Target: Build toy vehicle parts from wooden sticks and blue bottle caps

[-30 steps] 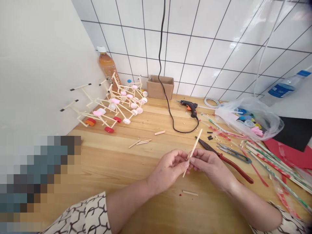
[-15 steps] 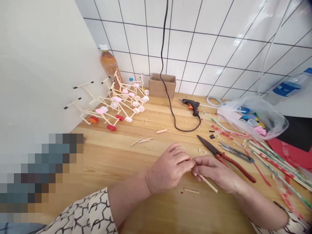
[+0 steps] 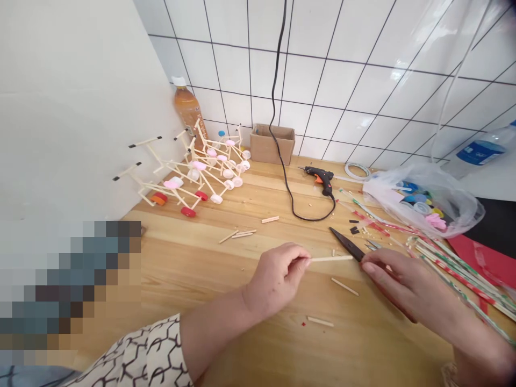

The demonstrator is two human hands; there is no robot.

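My left hand [image 3: 278, 274] pinches a thin wooden stick [image 3: 332, 258] by one end between thumb and fingertips, and the stick points to the right. My right hand [image 3: 411, 290] is closed over the handles of the pliers [image 3: 347, 244]. The dark jaws stick out toward the upper left, and most of the red handles is hidden under the hand. A short stick [image 3: 344, 286] lies on the wood between my hands, with another cut piece [image 3: 320, 321] nearer me. Small snips [image 3: 373, 244] show partly behind my right hand.
Stick frames with bottle-cap wheels [image 3: 197, 166] stand at the left by a drink bottle [image 3: 189, 110]. A cardboard box [image 3: 273, 144] and a corded glue gun [image 3: 320, 178] are at the back. On the right lie a plastic bag of caps [image 3: 423, 201] and wrapped sticks [image 3: 451, 266].
My hands have parted. The right hand moved right onto the pliers, and a short stick now lies on the table between the hands. The left hand keeps a stick, now pointing right.
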